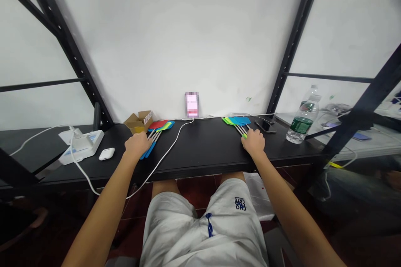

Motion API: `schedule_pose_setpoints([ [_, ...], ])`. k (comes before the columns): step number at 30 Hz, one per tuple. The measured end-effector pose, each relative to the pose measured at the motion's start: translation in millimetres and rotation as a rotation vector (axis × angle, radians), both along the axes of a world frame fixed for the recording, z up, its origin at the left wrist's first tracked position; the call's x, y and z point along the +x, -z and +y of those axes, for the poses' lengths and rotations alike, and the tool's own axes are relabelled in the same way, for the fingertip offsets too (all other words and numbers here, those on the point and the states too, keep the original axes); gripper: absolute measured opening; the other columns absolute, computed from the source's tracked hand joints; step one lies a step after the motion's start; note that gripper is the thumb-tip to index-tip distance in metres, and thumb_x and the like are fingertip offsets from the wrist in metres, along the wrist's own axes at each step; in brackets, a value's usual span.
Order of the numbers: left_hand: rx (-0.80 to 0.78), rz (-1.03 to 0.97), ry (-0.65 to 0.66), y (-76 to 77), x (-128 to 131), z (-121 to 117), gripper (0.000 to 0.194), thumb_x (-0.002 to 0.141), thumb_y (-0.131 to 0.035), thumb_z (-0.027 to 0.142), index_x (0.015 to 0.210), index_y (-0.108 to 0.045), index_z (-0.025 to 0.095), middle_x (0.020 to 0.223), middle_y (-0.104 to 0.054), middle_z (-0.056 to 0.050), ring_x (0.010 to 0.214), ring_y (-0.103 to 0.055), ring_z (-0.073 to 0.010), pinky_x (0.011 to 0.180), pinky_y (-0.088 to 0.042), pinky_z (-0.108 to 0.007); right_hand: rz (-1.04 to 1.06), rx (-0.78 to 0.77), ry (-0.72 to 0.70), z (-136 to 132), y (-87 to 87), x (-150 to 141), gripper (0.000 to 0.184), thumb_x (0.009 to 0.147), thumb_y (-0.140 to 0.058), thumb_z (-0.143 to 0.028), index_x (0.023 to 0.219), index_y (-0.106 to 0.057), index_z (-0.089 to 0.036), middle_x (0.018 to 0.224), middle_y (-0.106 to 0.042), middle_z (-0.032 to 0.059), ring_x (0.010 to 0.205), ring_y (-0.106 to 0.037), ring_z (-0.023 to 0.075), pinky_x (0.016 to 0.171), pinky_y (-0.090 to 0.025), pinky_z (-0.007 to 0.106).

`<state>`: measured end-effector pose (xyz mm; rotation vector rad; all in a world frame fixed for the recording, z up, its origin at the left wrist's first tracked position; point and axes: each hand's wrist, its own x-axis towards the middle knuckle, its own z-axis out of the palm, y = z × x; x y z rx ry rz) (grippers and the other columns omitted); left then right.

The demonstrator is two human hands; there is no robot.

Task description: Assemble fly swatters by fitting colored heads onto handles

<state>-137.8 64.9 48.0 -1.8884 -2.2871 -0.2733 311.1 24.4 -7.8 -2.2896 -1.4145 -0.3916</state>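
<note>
Fingers of your right hand, at 1 o'clock, are curled around the handles of the right paddles. Fingers of your left hand, at 11 o'clock, are bent against the left paddles; whether they are closed round any handle, cannot tell.

Nearest you: pale shorts, dark lettering on one leg. Ahead, the black desk. Both sets of paddles lie on it, heads pointing away from you: the left ones red, yellow-green and blue, with blue handles showing beside your hand; the right ones green and blue, handles mostly hidden by your hand.

At 10 o'clock: white case, with the power strip just beyond its outer side. A white cable dips past the front edge and rises to the lit phone, upright at 12. Bottles stand at 2; a dark phone lies between 1 and 2. Open box sits behind your left hand. Farthest: white wall, green marks on it.
</note>
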Motion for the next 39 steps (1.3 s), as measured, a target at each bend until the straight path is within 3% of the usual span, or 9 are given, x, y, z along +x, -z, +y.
schedule_pose_setpoints([
  [3, 0.243, 0.13, 0.006, -1.1, 20.8, -22.1, 0.043, 0.087, -0.047, 0.044, 0.107, -0.06, 0.008, 0.11, -0.059, -0.024, 0.105, -0.057, -0.0381, 0.078, -0.047, -0.04, 0.013, -0.029, -0.003, 2.5, 2.3, -0.2, 0.041, 0.087, -0.054, -0.04, 0.11, -0.06, -0.006, 0.11, -0.057, 0.0221, 0.105, -0.057, 0.0334, 0.083, -0.044, 0.039],
  [6, 0.375, 0.14, 0.158, 0.5, 52.1, -43.1, 0.037, 0.091, -0.04, 0.04, 0.103, -0.06, 0.011, 0.104, -0.061, -0.019, 0.101, -0.058, -0.0335, 0.079, -0.045, -0.038, 0.05, -0.058, 0.002, 3.6, 2.6, -2.4, 0.046, 0.088, -0.051, -0.045, 0.109, -0.062, -0.005, 0.11, -0.057, 0.024, 0.104, -0.059, 0.0337, 0.082, -0.047, 0.038],
  [10, 0.3, 0.002, 0.376, 11.4, 93.4, -53.9, 0.03, 0.094, -0.04, 0.039, 0.09, -0.061, 0.017, 0.095, -0.064, -0.012, 0.092, -0.061, -0.0255, 0.075, -0.043, -0.032, 0.13, -0.094, 0.04, 5.4, -1.5, -6.7, 0.05, 0.091, -0.044, -0.044, 0.111, -0.063, -0.003, 0.109, -0.059, 0.0276, 0.104, -0.062, 0.0348, 0.082, -0.048, 0.041],
  [14, 0.214, -0.106, 0.488, 31.3, 118.7, -50.8, 0.025, 0.093, -0.044, 0.038, 0.085, -0.06, 0.02, 0.09, -0.066, -0.008, 0.084, -0.062, -0.0217, 0.066, -0.04, -0.028, 0.246, -0.146, 0.033, 7.9, -8.1, -6.5, 0.052, 0.089, -0.047, -0.047, 0.11, -0.066, -0.004, 0.108, -0.064, 0.0273, 0.104, -0.063, 0.0358, 0.084, -0.049, 0.044],
  [19, 0.229, -0.113, 0.564, 47.8, 124.3, -49.1, 0.023, 0.094, -0.043, 0.033, 0.081, -0.058, 0.019, 0.087, -0.065, -0.007, 0.08, -0.061, -0.0203, 0.065, -0.038, -0.028, 0.338, -0.139, 0.026, 5.5, -12.7, -1.8, 0.049, 0.087, -0.05, -0.047, 0.11, -0.068, -0.008, 0.111, -0.065, 0.0261, 0.104, -0.064, 0.0342, 0.084, -0.049, 0.043],
  [25, 0.233, -0.12, 0.596, 49.1, 121.8, -54.4, 0.026, 0.095, -0.041, 0.034, 0.08, -0.057, 0.02, 0.084, -0.064, -0.007, 0.079, -0.06, -0.0192, 0.064, -0.036, -0.028, 0.297, -0.043, 0.008, -0.2, -23.4, -10.7, 0.041, 0.089, -0.049, -0.042, 0.103, -0.069, -0.009, 0.105, -0.066, 0.0244, 0.1, -0.065, 0.0335, 0.082, -0.049, 0.042],
  [30, 0.252, -0.175, 0.68, 48.1, 123.4, -56.0, 0.027, 0.095, -0.041, 0.033, 0.077, -0.057, 0.02, 0.079, -0.063, -0.006, 0.076, -0.059, -0.0185, 0.067, -0.037, -0.028, 0.384, 0.122, -0.247, -2.8, -35.2, -33.5, 0.034, 0.087, -0.05, -0.042, 0.075, -0.067, -0.015, 0.082, -0.068, 0.0161, 0.088, -0.065, 0.0285, 0.076, -0.047, 0.035],
  [35, 0.267, -0.359, 0.843, 42.1, 125.2, -64.3, 0.029, 0.095, -0.04, 0.035, 0.078, -0.058, 0.02, 0.074, -0.062, -0.003, 0.071, -0.057, -0.0162, 0.067, -0.039, -0.027, 1.114, 0.327, -0.73, -13.6, -35.5, -83.2, 0.037, 0.082, -0.053, -0.053, 0.069, -0.057, -0.019, 0.052, -0.049, -0.0011, 0.046, -0.044, 0.0118, 0.045, -0.035, 0.023],
  [39, 0.2, -0.557, 0.904, 38.1, 127.2, -68.3, 0.027, 0.092, -0.046, 0.042, 0.082, -0.059, 0.02, 0.068, -0.059, 0.0, 0.062, -0.053, -0.0132, 0.061, -0.039, -0.025, 1.394, 0.359, -0.863, -24.7, -26.2, -125.7, 0.033, 0.076, -0.063, -0.052, 0.069, -0.058, -0.02, 0.053, -0.046, -0.0038, 0.043, -0.037, 0.0081, 0.04, -0.025, 0.021],
])
